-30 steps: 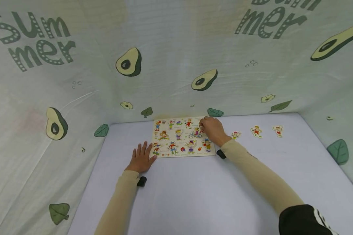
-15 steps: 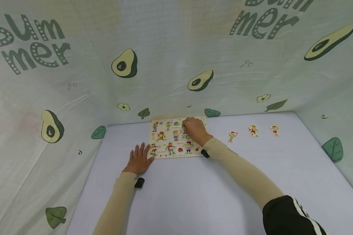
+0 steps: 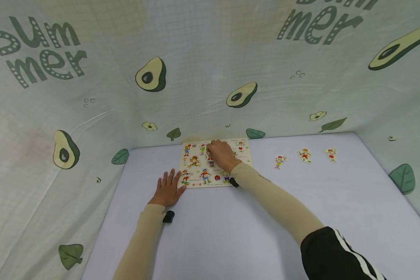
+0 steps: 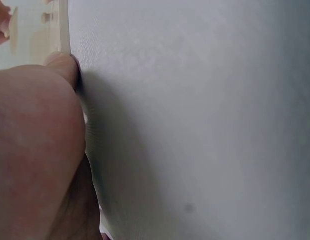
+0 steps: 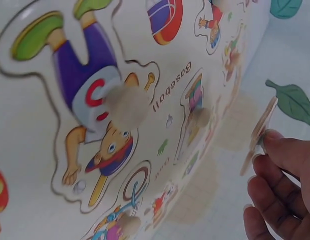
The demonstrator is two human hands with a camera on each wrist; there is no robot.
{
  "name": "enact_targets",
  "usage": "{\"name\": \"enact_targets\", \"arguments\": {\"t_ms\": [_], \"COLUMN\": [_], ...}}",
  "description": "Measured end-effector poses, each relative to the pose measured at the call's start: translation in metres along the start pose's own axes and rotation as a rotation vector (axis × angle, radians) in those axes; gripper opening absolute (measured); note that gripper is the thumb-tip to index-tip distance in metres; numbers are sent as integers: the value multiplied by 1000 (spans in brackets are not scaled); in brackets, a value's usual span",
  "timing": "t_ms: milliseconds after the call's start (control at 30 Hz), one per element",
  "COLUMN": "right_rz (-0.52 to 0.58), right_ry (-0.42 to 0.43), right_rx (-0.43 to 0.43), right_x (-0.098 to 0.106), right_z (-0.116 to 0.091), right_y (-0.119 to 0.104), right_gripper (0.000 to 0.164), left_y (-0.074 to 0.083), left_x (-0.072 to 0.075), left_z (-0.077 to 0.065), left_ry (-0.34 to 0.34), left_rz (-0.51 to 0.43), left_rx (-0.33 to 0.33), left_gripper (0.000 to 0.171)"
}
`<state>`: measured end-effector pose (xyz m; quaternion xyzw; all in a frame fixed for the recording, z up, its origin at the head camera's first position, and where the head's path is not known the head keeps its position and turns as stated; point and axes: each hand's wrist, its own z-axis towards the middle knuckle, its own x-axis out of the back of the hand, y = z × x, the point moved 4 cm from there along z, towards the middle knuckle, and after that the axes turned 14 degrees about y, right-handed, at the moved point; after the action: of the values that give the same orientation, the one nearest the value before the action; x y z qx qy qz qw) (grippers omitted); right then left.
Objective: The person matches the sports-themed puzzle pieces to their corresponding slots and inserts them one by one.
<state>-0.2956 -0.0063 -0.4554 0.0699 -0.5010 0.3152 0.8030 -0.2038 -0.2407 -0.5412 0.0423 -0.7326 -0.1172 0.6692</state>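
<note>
A wooden knob puzzle board with printed sports figures lies at the back of the table. My right hand is over its upper middle. Thumb and fingertips pinch a thin puzzle piece by its knob; in the right wrist view this piece is seen edge-on, raised off the board, its picture hidden. At the board's lower left corner, my left hand lies flat with fingers spread, the thumb touching the edge. A baseball-player piece with a round knob sits in its recess.
Three loose puzzle pieces lie in a row right of the board: one nearest it, a middle one and a far one. A printed cloth wall rises behind the white table.
My right hand has moved left across the board, from its upper right corner to its upper middle. The left hand stays at the lower left corner.
</note>
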Motion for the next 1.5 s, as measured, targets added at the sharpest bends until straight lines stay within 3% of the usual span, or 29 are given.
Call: {"name": "enact_targets", "arguments": {"t_ms": [800,1500], "right_rz": [80,-29], "right_ry": [-57,-183], "right_rx": [-51,-31], "right_x": [-43,-80], "right_z": [47,69], "right_y": [-25,-39], "right_gripper": [10,12], "left_y": [1,2], "left_x": [1,1], "left_z": [0,-1], "left_ry": [8,16], "left_rz": [-14,-1], "left_rx": [-6,-11], "left_gripper": [74,74]}}
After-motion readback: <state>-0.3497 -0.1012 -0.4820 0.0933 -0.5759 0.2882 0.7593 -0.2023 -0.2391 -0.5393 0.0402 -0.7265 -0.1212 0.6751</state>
